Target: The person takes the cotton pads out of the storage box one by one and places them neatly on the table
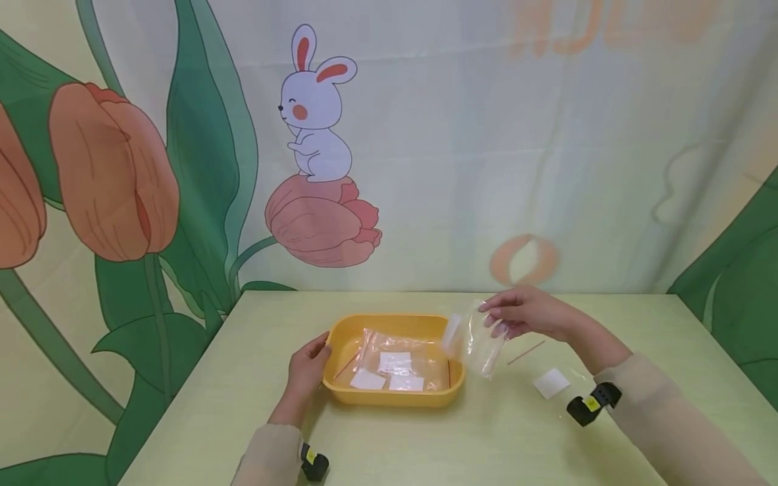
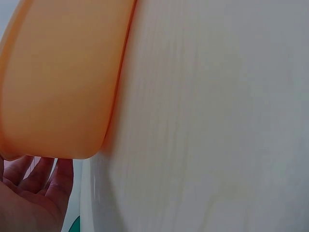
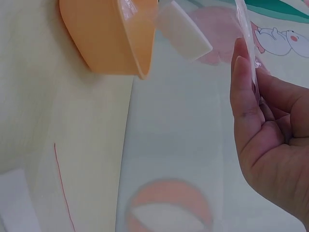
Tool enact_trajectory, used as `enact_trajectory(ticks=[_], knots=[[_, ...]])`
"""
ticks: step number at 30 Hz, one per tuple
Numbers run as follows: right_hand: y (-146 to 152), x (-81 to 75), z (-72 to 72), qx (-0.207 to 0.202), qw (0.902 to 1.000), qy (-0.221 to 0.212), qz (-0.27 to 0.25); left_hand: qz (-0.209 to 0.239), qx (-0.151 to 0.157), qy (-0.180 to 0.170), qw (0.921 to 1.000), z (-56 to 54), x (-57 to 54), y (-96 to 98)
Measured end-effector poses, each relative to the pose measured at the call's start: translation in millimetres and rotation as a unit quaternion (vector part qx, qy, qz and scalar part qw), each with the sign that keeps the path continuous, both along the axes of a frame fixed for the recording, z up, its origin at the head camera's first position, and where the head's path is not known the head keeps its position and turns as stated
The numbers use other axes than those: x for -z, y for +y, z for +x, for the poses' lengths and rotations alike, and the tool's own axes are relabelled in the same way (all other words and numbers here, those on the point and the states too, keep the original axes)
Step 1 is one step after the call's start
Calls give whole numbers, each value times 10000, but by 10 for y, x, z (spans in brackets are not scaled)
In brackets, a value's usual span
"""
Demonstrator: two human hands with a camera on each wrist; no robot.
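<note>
A clear bag (image 1: 480,347) is pinched in the right hand (image 1: 525,314); leftward, the yellow tray (image 1: 395,399) is gripped by the left hand (image 1: 306,368). Transfer judged partway, direction unclear: bags (image 1: 428,356) are seen in the tray, another bag (image 1: 552,383) on the bench (image 1: 498,445) nearside of the right hand.

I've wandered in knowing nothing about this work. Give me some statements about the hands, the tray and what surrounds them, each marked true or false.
1. The right hand holds a clear bag. True.
2. The left hand holds a bag too. False: it grips the yellow tray.
3. Seen from the head, a thin red strip lies right of the tray. True.
4. The white square on the table lies left of the tray. False: it lies right.
</note>
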State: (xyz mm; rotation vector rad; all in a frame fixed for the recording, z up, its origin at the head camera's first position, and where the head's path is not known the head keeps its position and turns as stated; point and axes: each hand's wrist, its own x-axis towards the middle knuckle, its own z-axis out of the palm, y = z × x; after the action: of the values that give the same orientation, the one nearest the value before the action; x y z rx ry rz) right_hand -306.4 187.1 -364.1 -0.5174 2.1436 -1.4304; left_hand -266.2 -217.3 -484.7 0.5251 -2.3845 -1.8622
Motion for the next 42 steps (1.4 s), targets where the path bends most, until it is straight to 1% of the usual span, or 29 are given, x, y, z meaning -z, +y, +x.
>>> enact_trajectory(ticks=[9,14,18,25,30,36,42], knots=[[231,-50,57,266,9996,73,32,-26,-13,-15,10000,0,-6,-2],[406,-27,75,456,9989,93,-54,1,-7,-102,9999,0,-4,9],[539,44,85,637,9979,23,-102,34,28,-154,9999,-6,-6,10],[737,220,87,849,9962,-38,-174,-31,13,-258,9997,-22,-10,7],[868,329,89,1009,9946,-89,-223,-54,33,-198,9998,-25,20,-12],[977,425,101,1163,9932,-70,-37,-68,87,-102,9999,-21,29,-23],[1077,520,109,1316,9912,-87,73,-33,98,-136,9999,-7,13,-7]])
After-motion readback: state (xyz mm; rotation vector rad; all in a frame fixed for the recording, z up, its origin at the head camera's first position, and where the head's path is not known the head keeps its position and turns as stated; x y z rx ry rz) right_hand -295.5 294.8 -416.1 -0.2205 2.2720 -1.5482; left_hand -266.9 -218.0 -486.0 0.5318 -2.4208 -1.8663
